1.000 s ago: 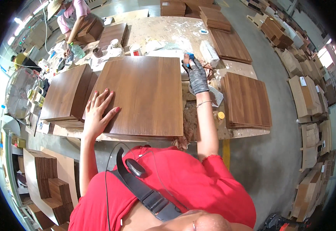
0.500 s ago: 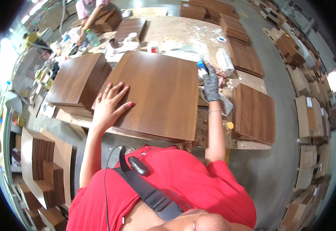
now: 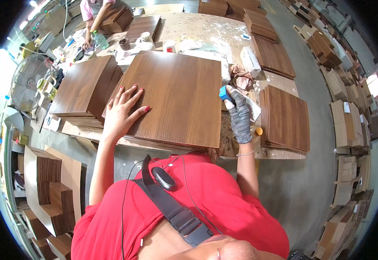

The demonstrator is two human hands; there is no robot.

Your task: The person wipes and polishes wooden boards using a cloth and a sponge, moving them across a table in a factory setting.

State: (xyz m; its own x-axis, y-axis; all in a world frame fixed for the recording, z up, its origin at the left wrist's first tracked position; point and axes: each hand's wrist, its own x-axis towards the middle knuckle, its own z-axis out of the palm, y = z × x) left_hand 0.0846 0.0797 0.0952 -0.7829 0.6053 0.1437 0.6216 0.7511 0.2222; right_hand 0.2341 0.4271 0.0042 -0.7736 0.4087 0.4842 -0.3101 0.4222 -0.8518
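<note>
A stack of brown wood-grain panels (image 3: 178,102) lies in front of me on the worktable. My left hand (image 3: 124,110) rests flat near the left edge of the top panel, fingers spread, holding nothing. My right hand (image 3: 238,115), in a grey glove with bare fingertips, pinches a small blue block (image 3: 224,92) beside the panel's right edge. What the block is made of cannot be told. A crumpled pinkish rag (image 3: 242,79) lies just beyond that hand, and a bottle with a yellow cap (image 3: 258,131) stands near its wrist.
Other panel stacks stand on the left (image 3: 85,86) and right (image 3: 285,119) of the table. Behind are a white and red tub (image 3: 169,46), a dark jar (image 3: 124,43) and a green bottle (image 3: 100,40). Another person (image 3: 94,15) works at the far left, near a fan (image 3: 30,82).
My right hand has come nearer to me along the panel's right edge, bringing the blue block with it. My left hand stays on the panel in nearly the same place.
</note>
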